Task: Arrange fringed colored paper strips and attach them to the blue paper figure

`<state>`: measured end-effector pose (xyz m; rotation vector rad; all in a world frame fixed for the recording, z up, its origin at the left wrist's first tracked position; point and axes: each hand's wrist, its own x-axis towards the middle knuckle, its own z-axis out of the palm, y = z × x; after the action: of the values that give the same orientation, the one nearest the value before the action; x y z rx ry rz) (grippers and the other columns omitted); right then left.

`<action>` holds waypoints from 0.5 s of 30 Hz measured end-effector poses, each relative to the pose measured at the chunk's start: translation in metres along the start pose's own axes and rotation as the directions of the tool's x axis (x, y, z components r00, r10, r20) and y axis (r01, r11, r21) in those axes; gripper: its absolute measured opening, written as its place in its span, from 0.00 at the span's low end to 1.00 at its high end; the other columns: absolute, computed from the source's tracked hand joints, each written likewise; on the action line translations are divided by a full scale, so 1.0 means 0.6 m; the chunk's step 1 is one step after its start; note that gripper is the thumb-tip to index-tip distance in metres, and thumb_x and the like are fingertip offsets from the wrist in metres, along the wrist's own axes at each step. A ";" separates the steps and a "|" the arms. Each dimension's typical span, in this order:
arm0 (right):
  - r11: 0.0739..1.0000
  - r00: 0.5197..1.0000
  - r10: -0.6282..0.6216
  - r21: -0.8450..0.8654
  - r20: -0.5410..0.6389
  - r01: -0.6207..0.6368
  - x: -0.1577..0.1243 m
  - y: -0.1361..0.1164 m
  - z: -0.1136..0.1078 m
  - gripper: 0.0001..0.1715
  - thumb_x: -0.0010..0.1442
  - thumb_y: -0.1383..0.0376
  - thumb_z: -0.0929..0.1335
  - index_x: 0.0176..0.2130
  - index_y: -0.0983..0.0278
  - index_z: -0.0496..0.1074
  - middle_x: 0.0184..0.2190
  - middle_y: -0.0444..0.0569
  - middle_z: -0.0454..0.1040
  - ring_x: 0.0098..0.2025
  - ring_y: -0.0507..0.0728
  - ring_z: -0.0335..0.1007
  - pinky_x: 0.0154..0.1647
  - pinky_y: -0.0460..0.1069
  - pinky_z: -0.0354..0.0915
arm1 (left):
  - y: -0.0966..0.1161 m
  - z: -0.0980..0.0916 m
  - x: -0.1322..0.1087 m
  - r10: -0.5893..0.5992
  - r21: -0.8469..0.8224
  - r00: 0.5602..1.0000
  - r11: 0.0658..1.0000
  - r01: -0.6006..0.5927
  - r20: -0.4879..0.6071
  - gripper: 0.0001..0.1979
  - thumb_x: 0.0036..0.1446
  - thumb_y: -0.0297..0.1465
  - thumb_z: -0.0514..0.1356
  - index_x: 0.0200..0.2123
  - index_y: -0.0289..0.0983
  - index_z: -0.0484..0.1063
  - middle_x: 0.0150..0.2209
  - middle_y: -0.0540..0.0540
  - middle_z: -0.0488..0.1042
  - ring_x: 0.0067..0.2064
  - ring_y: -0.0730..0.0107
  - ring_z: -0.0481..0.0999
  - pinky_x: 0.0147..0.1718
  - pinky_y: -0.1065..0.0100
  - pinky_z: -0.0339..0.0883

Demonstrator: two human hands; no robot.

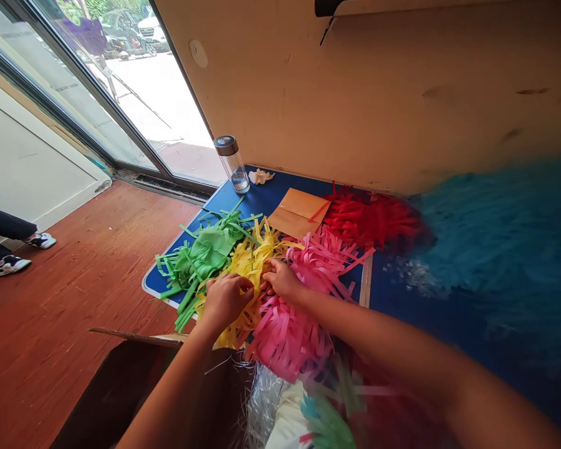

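On a blue table (257,199) lie heaps of cut paper strips: green (201,255), yellow (250,262), pink (318,262) and red (369,218). My left hand (227,299) is curled with its fingers pinching yellow strips. My right hand (283,279) rests between the yellow and pink heaps, fingers bent and closed on strips there. More pink strips (285,337) hang over the table's near edge under my right forearm.
A clear bottle (234,163) with a metal cap stands at the table's far corner beside a crumpled tissue (260,176). A brown envelope (299,212) lies by the red heap. An open cardboard box (126,380) sits below. A blurred blue mass (495,249) fills the right. Another person's shoes (9,265) are on the floor at left.
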<state>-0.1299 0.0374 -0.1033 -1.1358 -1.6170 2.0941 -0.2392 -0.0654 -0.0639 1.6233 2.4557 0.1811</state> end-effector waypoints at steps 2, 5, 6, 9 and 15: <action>0.999 1.000 -0.010 -0.042 -0.016 0.009 0.001 -0.001 -0.001 0.20 0.55 0.75 0.61 0.48 0.63 0.64 0.29 0.41 0.71 0.22 0.49 0.71 0.18 0.42 0.65 | -0.004 0.002 0.001 -0.012 -0.002 1.000 1.000 0.012 -0.010 0.10 0.53 0.34 0.58 0.28 0.41 0.80 0.33 0.46 0.81 0.40 0.57 0.76 0.37 0.62 0.59; 0.989 0.996 -0.054 -0.139 -0.066 0.044 -0.007 0.000 -0.006 0.19 0.56 0.74 0.62 0.48 0.64 0.63 0.30 0.43 0.72 0.25 0.52 0.73 0.23 0.45 0.68 | -0.014 0.002 0.001 -0.028 -0.026 0.999 0.999 0.027 -0.019 0.10 0.54 0.35 0.57 0.29 0.41 0.78 0.34 0.46 0.81 0.40 0.60 0.77 0.38 0.63 0.60; 0.982 0.992 -0.082 -0.178 -0.101 0.063 -0.012 -0.001 -0.009 0.20 0.57 0.73 0.63 0.49 0.65 0.62 0.32 0.44 0.72 0.28 0.53 0.74 0.27 0.47 0.70 | -0.017 0.001 0.001 -0.038 -0.038 0.999 0.999 0.037 -0.019 0.10 0.54 0.35 0.57 0.29 0.41 0.78 0.34 0.47 0.81 0.39 0.61 0.77 0.38 0.64 0.61; 0.922 0.958 -0.249 -0.337 -0.143 0.189 -0.035 -0.002 -0.015 0.20 0.58 0.71 0.64 0.50 0.65 0.63 0.39 0.50 0.73 0.42 0.58 0.73 0.44 0.54 0.69 | -0.027 -0.003 0.005 -0.079 -0.063 0.997 0.995 0.078 -0.016 0.08 0.54 0.35 0.57 0.30 0.42 0.76 0.33 0.50 0.81 0.36 0.65 0.78 0.37 0.66 0.62; 0.042 0.661 -0.481 -0.739 0.575 0.673 -0.059 0.008 -0.017 0.14 0.62 0.61 0.67 0.43 0.69 0.73 0.48 0.59 0.74 0.56 0.67 0.63 0.56 0.62 0.57 | -0.019 -0.008 0.004 -0.163 0.009 0.976 0.986 0.166 -0.143 0.09 0.57 0.34 0.53 0.35 0.39 0.72 0.33 0.45 0.81 0.38 0.57 0.80 0.43 0.58 0.62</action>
<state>-0.0982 0.0209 -0.0935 -0.2005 -2.8506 0.5384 -0.2516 -0.0675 -0.0621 1.4512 2.6928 0.2548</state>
